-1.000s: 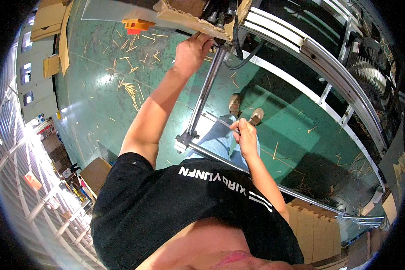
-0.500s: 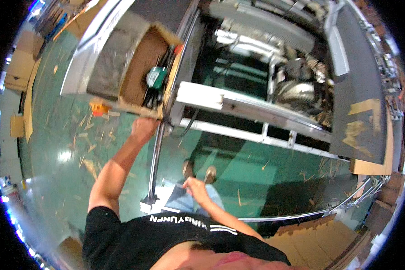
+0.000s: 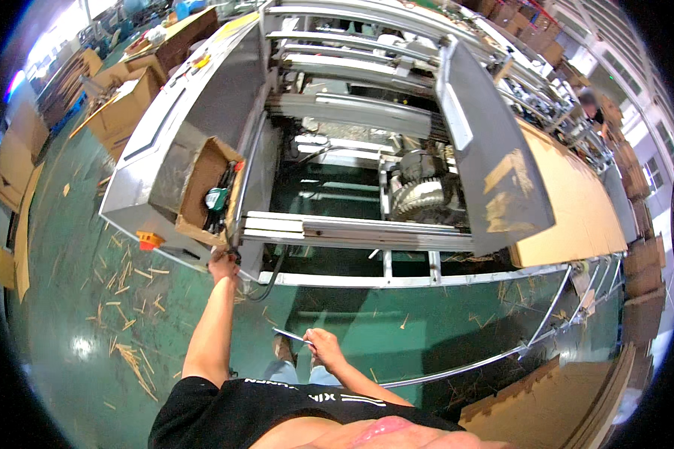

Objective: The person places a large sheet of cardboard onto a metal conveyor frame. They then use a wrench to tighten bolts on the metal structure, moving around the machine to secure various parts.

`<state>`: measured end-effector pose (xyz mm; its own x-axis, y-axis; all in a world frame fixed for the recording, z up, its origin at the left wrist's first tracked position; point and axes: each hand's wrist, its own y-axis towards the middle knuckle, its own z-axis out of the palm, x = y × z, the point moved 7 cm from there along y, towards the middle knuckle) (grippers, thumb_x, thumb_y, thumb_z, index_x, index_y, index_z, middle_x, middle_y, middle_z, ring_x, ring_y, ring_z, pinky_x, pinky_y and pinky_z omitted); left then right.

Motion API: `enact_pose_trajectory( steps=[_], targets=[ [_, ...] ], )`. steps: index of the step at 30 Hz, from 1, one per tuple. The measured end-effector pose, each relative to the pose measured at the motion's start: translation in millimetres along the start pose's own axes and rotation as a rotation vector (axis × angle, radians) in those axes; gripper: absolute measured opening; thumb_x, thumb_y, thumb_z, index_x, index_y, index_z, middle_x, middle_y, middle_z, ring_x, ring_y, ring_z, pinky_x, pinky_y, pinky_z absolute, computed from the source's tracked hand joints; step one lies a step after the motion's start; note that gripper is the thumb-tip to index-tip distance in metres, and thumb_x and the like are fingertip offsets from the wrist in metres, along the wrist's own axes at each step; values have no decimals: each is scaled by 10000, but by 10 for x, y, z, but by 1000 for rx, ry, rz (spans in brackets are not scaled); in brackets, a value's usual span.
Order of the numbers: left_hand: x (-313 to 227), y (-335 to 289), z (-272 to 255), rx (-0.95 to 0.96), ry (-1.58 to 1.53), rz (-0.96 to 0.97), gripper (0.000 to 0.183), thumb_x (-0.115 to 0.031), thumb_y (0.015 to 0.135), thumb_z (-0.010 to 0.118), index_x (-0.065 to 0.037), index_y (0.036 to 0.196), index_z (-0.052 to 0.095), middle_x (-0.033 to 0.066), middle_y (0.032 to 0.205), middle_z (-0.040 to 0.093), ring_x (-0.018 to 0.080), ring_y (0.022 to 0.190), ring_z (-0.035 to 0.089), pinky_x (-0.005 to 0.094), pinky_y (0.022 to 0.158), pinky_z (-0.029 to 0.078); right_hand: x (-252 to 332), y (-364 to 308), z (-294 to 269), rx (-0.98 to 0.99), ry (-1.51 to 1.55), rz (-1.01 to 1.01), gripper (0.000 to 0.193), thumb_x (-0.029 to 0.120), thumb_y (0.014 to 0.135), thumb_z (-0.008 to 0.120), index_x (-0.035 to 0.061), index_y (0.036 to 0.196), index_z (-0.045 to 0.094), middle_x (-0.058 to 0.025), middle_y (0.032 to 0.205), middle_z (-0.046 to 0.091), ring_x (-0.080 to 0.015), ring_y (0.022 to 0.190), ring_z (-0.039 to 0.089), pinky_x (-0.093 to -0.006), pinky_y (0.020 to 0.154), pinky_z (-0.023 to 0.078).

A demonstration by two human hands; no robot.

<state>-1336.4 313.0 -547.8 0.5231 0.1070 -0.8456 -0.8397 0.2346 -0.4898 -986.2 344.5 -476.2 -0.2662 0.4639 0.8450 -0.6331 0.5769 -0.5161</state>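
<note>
My left arm reaches forward to the machine's near left corner. There my left hand (image 3: 223, 266) is closed beside a black fitting (image 3: 235, 255); what its fingers hold, if anything, is hidden. Just beyond it sits an open cardboard box (image 3: 195, 188) with a green-and-black power tool (image 3: 217, 198) in it. A metal rail (image 3: 252, 153) runs along the box's right side. Near my body, my right hand (image 3: 323, 346) is closed around one end of a thin, straight grey object (image 3: 290, 335), which points left. Its exact kind I cannot tell.
A large metal machine frame (image 3: 367, 233) stands ahead, with a motor-like unit (image 3: 423, 187) inside and a grey panel (image 3: 494, 150) on its right. An orange-red switch (image 3: 149, 240) sits at the left corner. A low silver rail (image 3: 457, 372) curves at right. Wood slivers (image 3: 135, 363) litter the green floor.
My view has lifted and shows more of the machine. The long metal bar that stretched from my left hand's side toward my body no longer shows there. Both hands remain closed.
</note>
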Motion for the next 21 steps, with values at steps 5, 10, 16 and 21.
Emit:
enact_pose_trajectory(
  steps=[5, 10, 16, 21],
  targets=[
    [-536, -547, 351, -73, 1301, 875, 342, -86, 784, 560, -153, 1120, 543, 148, 829, 599, 325, 705, 606, 419, 599, 486, -59, -358, -858, -213, 117, -58, 272, 309, 889, 502, 66, 788, 573, 45, 528, 405, -40, 432, 322, -197, 387, 231],
    [-486, -1, -4, 73, 1518, 941, 103, -156, 794, 530, -91, 780, 608, 161, 752, 602, 350, 722, 596, 442, 615, 482, -190, -623, -1228, -316, 74, -34, 257, 309, 887, 508, 81, 786, 567, 45, 519, 399, -40, 417, 314, -200, 374, 231],
    [-405, 80, 54, 182, 1429, 804, 106, -154, 756, 535, -88, 797, 606, 155, 813, 621, 349, 757, 606, 465, 658, 491, -164, -824, -973, -323, 128, -42, 253, 300, 896, 506, 72, 791, 541, 34, 504, 395, -57, 398, 324, -210, 364, 243],
    [-900, -397, -143, 162, 1368, 776, 416, -220, 723, 646, -109, 1111, 544, 184, 892, 608, 352, 809, 596, 448, 691, 487, -115, -712, -329, -309, 134, -87, 244, 285, 896, 512, 64, 791, 525, 29, 500, 383, -65, 396, 324, -208, 367, 253]
  ],
)
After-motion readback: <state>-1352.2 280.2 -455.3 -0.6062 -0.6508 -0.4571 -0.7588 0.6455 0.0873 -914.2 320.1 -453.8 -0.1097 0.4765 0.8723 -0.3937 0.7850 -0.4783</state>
